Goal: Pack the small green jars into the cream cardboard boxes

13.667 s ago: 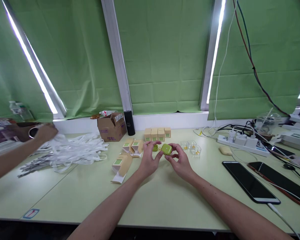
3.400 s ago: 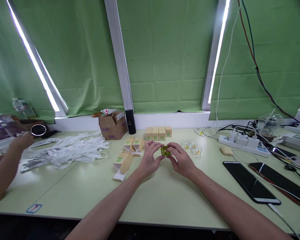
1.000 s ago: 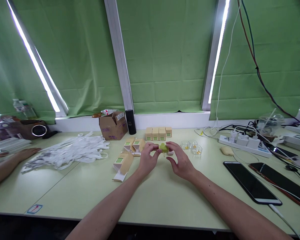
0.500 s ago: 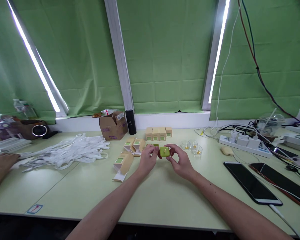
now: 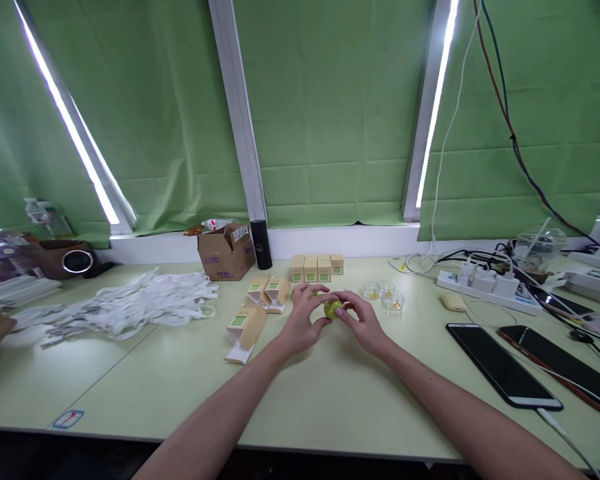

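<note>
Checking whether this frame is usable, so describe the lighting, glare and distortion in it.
Head view: daylight strips between the green blinds are blown out; the table is evenly lit, with only soft shadow under the left hand and right hand; the wide lens tilts the window frames outward; the small green object between the fingers looks slightly soft.

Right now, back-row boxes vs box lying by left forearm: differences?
Back-row boxes stand upright, closed, side by side; lying box is tipped over, flap open. Back-row boxes sit beyond the green piece held by left hand and right hand; lying box nearer, left. Both tan, green-labelled.
</note>
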The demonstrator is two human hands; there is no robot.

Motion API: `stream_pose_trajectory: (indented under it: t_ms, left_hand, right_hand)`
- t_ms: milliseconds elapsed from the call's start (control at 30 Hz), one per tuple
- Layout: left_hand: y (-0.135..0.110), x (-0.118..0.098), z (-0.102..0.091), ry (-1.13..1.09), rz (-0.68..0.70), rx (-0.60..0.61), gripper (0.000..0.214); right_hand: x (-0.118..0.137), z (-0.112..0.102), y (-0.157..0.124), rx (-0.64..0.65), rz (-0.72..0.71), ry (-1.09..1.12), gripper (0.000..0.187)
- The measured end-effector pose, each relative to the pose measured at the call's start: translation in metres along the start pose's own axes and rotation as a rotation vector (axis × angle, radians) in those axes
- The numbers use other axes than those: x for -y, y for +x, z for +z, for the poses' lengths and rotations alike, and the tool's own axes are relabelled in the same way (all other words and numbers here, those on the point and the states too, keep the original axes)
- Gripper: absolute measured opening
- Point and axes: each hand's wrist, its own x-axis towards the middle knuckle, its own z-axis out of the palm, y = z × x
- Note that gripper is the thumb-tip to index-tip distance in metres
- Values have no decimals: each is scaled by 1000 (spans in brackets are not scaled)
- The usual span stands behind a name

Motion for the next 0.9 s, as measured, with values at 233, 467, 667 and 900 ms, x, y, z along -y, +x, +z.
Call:
stream_pose_trajectory:
  t_ms: [233,467,667,900]
  left_hand:
    - [4,10,3,-162,-110,-145,41]
    - [6,30,5,-581,-383,-175,52]
    - [4,30,8,-975,-486,-127,63]
    - [4,22,5,-1091,-512,-156,55]
  right_hand:
    - [-4,-6,2,-123,68,-76,29]
    - [-29,-15,3,-123,-6,-617,31]
    - [-37,-13,4,28,-36,-973,38]
    - [-31,-9,4,126,61,-1135,27]
